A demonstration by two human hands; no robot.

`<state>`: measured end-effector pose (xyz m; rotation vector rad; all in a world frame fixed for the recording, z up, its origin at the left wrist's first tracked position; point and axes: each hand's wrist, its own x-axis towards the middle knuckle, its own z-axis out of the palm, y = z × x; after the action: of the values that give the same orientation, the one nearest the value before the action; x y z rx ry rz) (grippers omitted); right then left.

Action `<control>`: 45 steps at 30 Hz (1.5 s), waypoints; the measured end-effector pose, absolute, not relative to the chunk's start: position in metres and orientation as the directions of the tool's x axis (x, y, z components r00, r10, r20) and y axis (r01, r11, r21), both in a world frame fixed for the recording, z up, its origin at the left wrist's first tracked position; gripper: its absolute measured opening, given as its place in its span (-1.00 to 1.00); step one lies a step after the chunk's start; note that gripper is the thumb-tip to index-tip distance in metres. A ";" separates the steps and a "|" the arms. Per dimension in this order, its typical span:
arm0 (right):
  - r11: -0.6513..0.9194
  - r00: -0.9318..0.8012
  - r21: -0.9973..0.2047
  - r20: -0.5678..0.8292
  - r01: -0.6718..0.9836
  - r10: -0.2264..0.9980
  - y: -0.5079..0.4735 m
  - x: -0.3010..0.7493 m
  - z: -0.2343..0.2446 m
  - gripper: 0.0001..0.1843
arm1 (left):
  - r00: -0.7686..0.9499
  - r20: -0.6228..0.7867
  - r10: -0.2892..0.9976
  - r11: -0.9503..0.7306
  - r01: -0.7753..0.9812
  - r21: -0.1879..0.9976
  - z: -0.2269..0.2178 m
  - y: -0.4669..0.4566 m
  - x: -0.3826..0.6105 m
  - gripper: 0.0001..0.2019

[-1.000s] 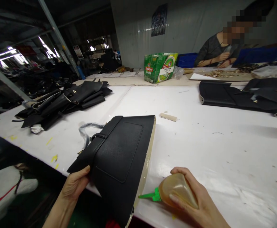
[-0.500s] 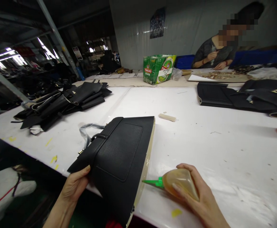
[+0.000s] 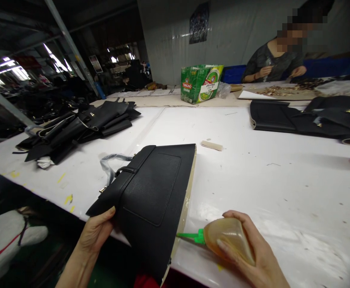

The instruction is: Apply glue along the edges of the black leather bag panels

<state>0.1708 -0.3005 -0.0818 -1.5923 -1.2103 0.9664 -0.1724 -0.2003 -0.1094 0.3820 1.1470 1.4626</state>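
Observation:
A black leather handbag panel (image 3: 153,188) lies tilted over the table's front edge, its handle wrapped in clear film (image 3: 109,165) on the far left side. My left hand (image 3: 98,228) is closed on the panel's near left edge, thumb on top. In my right hand (image 3: 253,244) is a translucent squeeze bottle (image 3: 225,236) of amber liquid, fingers wrapped round it. Its green nozzle (image 3: 189,235) points left, with the tip at the panel's pale right edge (image 3: 184,208). Wet, shiny spots show along that edge.
Black leather pieces are heaped at the left (image 3: 81,128) and more lie at the right (image 3: 277,116). A green carton (image 3: 197,86) stands at the back. Across the table a co-worker (image 3: 271,64) handles small parts. A beige strip (image 3: 211,145) lies beyond the panel.
My right hand has moved the bottle slightly nearer to me, so the nozzle tip sits lower along the panel's pale edge. The co-worker's hand has shifted. My left hand keeps its hold.

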 end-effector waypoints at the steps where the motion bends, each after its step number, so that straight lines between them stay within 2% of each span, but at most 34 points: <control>1: -0.125 0.194 -0.957 -0.075 0.262 0.978 -0.302 0.169 -0.081 -0.51 | -0.266 -0.364 0.892 0.159 -0.571 0.805 -0.109 -0.200 -0.172 -0.42; 5: -0.108 0.111 -0.963 -0.083 0.248 0.990 -0.307 0.163 -0.085 -0.52 | -0.272 -0.358 0.893 0.153 -0.566 0.810 -0.109 -0.201 -0.172 -0.41; 8: -0.120 0.137 -0.949 -0.083 0.290 0.987 -0.297 0.175 -0.090 -0.51 | -0.280 -0.360 0.890 0.154 -0.559 0.815 -0.107 -0.200 -0.172 -0.38; 14: -0.066 0.195 -0.916 0.014 0.397 0.981 -0.266 0.206 -0.093 -0.48 | -0.250 -0.409 0.878 0.187 -0.607 0.773 -0.098 -0.196 -0.169 -0.46; 20: -0.018 -0.093 -0.955 -0.048 0.295 0.994 -0.264 0.205 -0.092 -0.53 | -0.216 -0.404 0.889 0.195 -0.620 0.760 -0.093 -0.191 -0.166 -0.46; 25: -0.038 0.094 -0.943 -0.007 0.332 0.996 -0.246 0.212 -0.090 -0.50 | -0.232 -0.375 0.898 0.163 -0.615 0.771 -0.089 -0.188 -0.163 -0.45; 31: -0.059 -0.068 -0.968 -0.078 0.244 0.995 -0.252 0.205 -0.092 -0.53 | -0.231 -0.365 0.902 0.164 -0.598 0.785 -0.087 -0.188 -0.161 -0.44; 34: -0.075 0.101 -0.950 -0.046 0.302 0.994 -0.247 0.208 -0.093 -0.50 | -0.244 -0.342 0.908 0.141 -0.588 0.796 -0.086 -0.188 -0.161 -0.43; 36: -0.089 0.130 -0.951 -0.052 0.296 0.990 -0.245 0.208 -0.091 -0.48 | -0.254 -0.342 0.905 0.132 -0.595 0.793 -0.085 -0.187 -0.161 -0.43; 38: -0.117 0.024 -0.974 -0.115 0.196 0.993 -0.247 0.204 -0.086 -0.48 | -0.252 -0.343 0.905 0.129 -0.604 0.786 -0.084 -0.185 -0.161 -0.45; 41: -0.223 -0.085 -0.973 -0.217 -0.067 0.973 -0.252 0.199 -0.079 -0.50 | -0.237 -0.330 0.914 0.119 -0.620 0.776 -0.077 -0.179 -0.160 -0.52; 45: -0.261 0.046 -0.892 -0.298 -0.369 0.953 -0.250 0.221 -0.086 -0.57 | -0.241 -0.290 0.926 0.076 -0.634 0.769 -0.043 -0.163 -0.158 -0.67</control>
<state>0.2210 -0.2497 -0.0855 -1.1741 -0.7094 1.4878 -0.1582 -0.1632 -0.0425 0.3921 1.0059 1.5313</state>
